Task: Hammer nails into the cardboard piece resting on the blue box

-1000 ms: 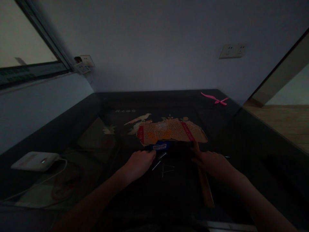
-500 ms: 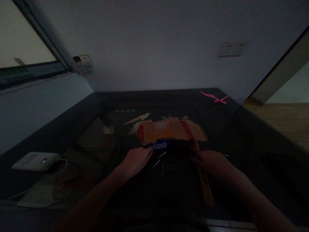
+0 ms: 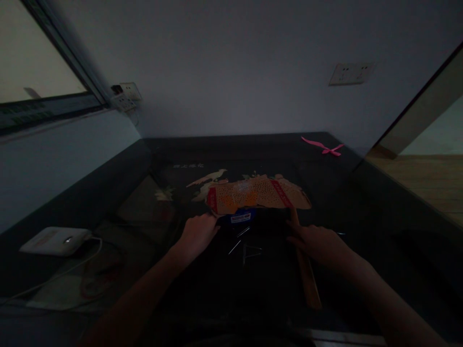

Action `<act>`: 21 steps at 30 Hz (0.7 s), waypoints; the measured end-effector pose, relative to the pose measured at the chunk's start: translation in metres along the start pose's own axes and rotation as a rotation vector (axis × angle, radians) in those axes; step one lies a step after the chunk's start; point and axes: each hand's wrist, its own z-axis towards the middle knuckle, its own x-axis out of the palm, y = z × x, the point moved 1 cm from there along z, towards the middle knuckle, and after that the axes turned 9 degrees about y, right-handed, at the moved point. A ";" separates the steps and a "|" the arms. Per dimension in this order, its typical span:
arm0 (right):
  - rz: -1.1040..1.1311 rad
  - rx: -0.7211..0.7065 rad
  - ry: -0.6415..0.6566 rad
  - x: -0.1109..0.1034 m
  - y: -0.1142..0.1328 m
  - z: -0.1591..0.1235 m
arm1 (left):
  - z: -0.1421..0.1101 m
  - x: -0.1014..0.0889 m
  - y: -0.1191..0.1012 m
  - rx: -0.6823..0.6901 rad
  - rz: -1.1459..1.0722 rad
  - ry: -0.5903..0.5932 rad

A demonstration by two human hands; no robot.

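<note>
A crumpled piece of brown, dotted cardboard [image 3: 262, 192] with red bands lies across the dark table. My left hand [image 3: 197, 235] is closed at its near left corner; the fingertips are partly hidden in shadow. Just under the near edge of the cardboard shows a blue packet [image 3: 242, 216] with a white label. Several thin metal nails [image 3: 238, 244] lie loose between my hands. On the right, my right hand [image 3: 320, 242] has its fingers across a long wooden handle [image 3: 308, 282]. The upper end of that handle meets the cardboard, and what is there is hidden.
At the left a white power bank [image 3: 56, 241] lies with its cable [image 3: 85, 265] running to the table's front edge. A pink ribbon [image 3: 325, 148] rests at the back right. Another thin metal piece [image 3: 340, 233] lies beyond my right hand. Wall sockets [image 3: 350, 74] are behind.
My left hand has shifted a little left and up, away from the blue packet to the cardboard's corner. My right hand and the wooden handle look almost unmoved.
</note>
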 end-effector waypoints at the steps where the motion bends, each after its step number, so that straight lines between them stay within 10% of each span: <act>1: -0.003 0.000 -0.002 0.000 0.000 0.000 | 0.001 0.001 0.001 0.003 -0.004 -0.002; 21: 0.007 -0.009 -0.014 -0.004 0.004 -0.004 | 0.000 0.005 -0.002 0.129 -0.039 -0.053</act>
